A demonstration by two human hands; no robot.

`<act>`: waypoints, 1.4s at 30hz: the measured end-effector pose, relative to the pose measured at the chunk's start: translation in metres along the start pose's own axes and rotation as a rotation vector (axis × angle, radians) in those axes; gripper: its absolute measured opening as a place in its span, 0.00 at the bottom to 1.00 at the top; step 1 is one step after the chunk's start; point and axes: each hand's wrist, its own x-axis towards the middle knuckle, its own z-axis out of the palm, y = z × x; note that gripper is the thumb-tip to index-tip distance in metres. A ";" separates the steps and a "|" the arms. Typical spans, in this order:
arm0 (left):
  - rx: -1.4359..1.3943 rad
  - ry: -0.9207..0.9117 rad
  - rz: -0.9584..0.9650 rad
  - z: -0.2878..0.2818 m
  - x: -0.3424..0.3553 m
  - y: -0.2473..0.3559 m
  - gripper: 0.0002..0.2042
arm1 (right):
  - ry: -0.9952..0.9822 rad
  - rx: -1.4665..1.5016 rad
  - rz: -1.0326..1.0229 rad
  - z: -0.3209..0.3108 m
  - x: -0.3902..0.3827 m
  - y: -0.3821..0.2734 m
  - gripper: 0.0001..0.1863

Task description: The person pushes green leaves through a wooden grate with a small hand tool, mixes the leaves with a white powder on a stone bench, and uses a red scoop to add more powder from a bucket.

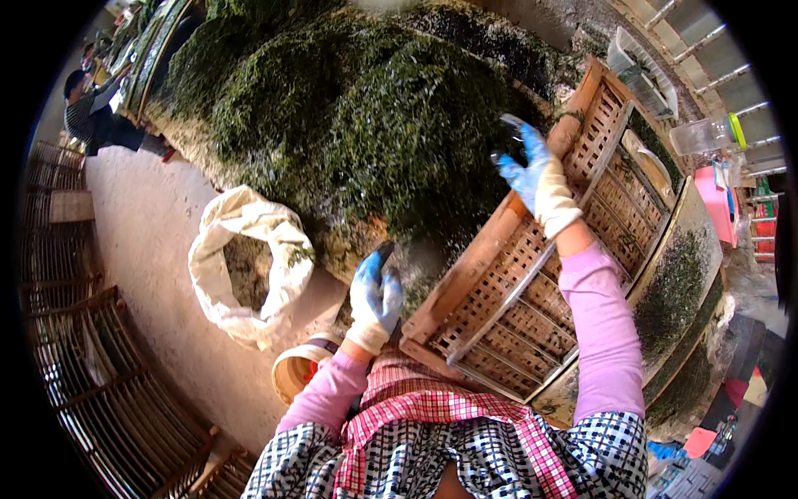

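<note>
A big heap of dark green, stringy plant matter (407, 133), leaf or seaweed, I cannot tell which, fills the far middle. My right hand (540, 176), in a white glove with blue-coated fingers, is open with fingers spread. It hovers by the heap's right edge, over the wooden frame (490, 258) that holds a slatted, holed tray (515, 320) with metal bars. My left hand (376, 301), gloved alike, is open at the heap's near edge with nothing visible in it. Beside it on the left stands a white sack (287, 287) with its rim rolled down.
A round tan bucket (291, 374) with something red inside sits below the sack. Slatted racks (108, 358) line the left side. Another person (104, 116) is at the far left. At right are a clear jar (706, 135), a plastic tub (640, 71) and a pink container (716, 204).
</note>
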 end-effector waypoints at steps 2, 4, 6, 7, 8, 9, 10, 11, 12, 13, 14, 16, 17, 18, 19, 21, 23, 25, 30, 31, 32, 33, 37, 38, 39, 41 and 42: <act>0.046 0.011 -0.013 -0.031 0.004 -0.019 0.20 | -0.069 -0.269 0.009 0.023 0.033 0.008 0.39; 0.120 0.027 0.016 -0.062 0.008 -0.032 0.19 | -0.051 -0.443 0.084 0.056 0.060 0.003 0.45; 0.078 -0.004 -0.136 -0.091 0.009 -0.042 0.18 | 0.060 -0.532 0.247 0.095 0.086 -0.016 0.52; 0.084 -0.005 -0.169 -0.102 0.008 -0.054 0.18 | 0.077 -0.709 0.204 0.112 0.090 -0.032 0.52; 0.158 0.047 -0.032 -0.108 0.014 -0.053 0.17 | 0.072 -0.772 0.235 0.127 0.094 -0.051 0.49; 0.119 0.056 -0.071 -0.113 0.018 -0.055 0.17 | 0.058 -0.816 0.149 0.141 0.098 -0.047 0.40; 0.081 0.063 -0.109 -0.118 0.022 -0.057 0.17 | 0.027 -0.813 0.176 0.149 0.104 -0.046 0.33; 0.038 0.067 -0.151 -0.121 0.024 -0.059 0.17 | -0.005 -0.814 0.208 0.155 0.109 -0.045 0.26; 0.040 0.052 -0.153 -0.122 0.028 -0.061 0.16 | -0.017 -0.554 0.202 0.149 0.114 -0.023 0.17; -0.017 0.045 -0.179 -0.123 0.028 -0.071 0.15 | 0.028 -0.392 0.191 0.149 0.123 -0.008 0.12; -0.065 0.038 -0.210 -0.123 0.026 -0.084 0.15 | 0.051 -0.089 0.242 0.144 0.130 -0.014 0.10; -0.088 0.008 -0.218 -0.125 0.032 -0.082 0.14 | 0.184 0.367 0.340 0.128 0.131 -0.059 0.10; -0.114 -0.021 -0.211 -0.122 0.038 -0.080 0.14 | 0.155 0.526 0.287 0.102 0.135 -0.063 0.21; -0.149 -0.030 -0.216 -0.118 0.041 -0.085 0.14 | 0.183 0.723 0.259 0.082 0.139 -0.073 0.24; -0.174 -0.035 -0.225 -0.116 0.044 -0.086 0.14 | 0.171 0.751 0.192 0.061 0.144 -0.083 0.26; -0.218 -0.032 -0.247 -0.113 0.049 -0.086 0.15 | 0.190 0.687 0.099 0.038 0.143 -0.135 0.29; -0.296 -0.019 -0.224 -0.117 0.056 -0.075 0.15 | 0.207 0.551 -0.006 0.018 0.150 -0.188 0.25; -0.313 -0.036 -0.119 -0.119 0.072 -0.046 0.16 | 0.196 0.439 -0.172 -0.027 0.170 -0.216 0.18; -0.251 -0.024 -0.075 -0.118 0.079 -0.031 0.17 | 0.039 0.544 -0.459 -0.022 0.139 -0.400 0.09; -0.272 -0.023 -0.056 -0.106 0.080 -0.038 0.16 | 0.076 0.475 -0.514 -0.033 0.132 -0.420 0.09; -0.359 -0.076 -0.088 -0.107 0.084 -0.026 0.15 | 0.101 0.422 -0.562 -0.039 0.131 -0.433 0.09; -0.340 -0.099 -0.087 -0.107 0.087 -0.028 0.15 | 0.120 0.366 -0.594 -0.042 0.133 -0.446 0.09; -0.564 -0.196 -0.133 -0.089 0.109 -0.010 0.15 | 0.223 0.032 -0.543 -0.056 0.122 -0.464 0.08; -0.615 -0.088 -0.087 -0.105 0.118 -0.013 0.16 | 0.187 0.022 -0.491 -0.039 0.131 -0.445 0.08; -0.660 0.013 -0.041 -0.120 0.128 -0.015 0.16 | 0.112 0.002 -0.395 -0.018 0.142 -0.418 0.08; -0.843 -0.012 0.053 -0.126 0.160 0.005 0.17 | -0.042 -0.120 -0.082 0.010 0.115 -0.399 0.11; -0.887 -0.015 0.119 -0.129 0.178 0.016 0.18 | -0.128 -0.169 -0.027 0.021 0.079 -0.409 0.12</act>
